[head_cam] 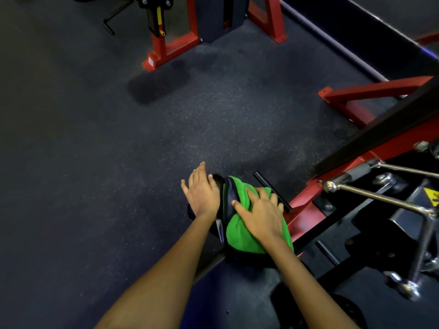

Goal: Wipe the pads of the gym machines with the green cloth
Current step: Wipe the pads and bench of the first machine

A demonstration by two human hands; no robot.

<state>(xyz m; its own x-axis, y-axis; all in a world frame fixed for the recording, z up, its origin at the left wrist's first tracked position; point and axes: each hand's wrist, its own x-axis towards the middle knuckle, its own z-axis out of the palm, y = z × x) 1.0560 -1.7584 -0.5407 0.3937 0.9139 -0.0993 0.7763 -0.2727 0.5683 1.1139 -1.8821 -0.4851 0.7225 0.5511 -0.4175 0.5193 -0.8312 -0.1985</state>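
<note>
A green cloth lies draped over a dark round pad at the end of a red and black gym machine. My right hand presses flat on the cloth with spread fingers. To the left of the cloth, my left hand rests on the pad's side, its fingers straight. Most of the pad is hidden under the cloth and both hands.
The machine's red frame, chrome rods and a black handle bar sit right of the pad. Another red machine base stands far ahead, and a red foot at right. Dark speckled rubber floor spreads to the left.
</note>
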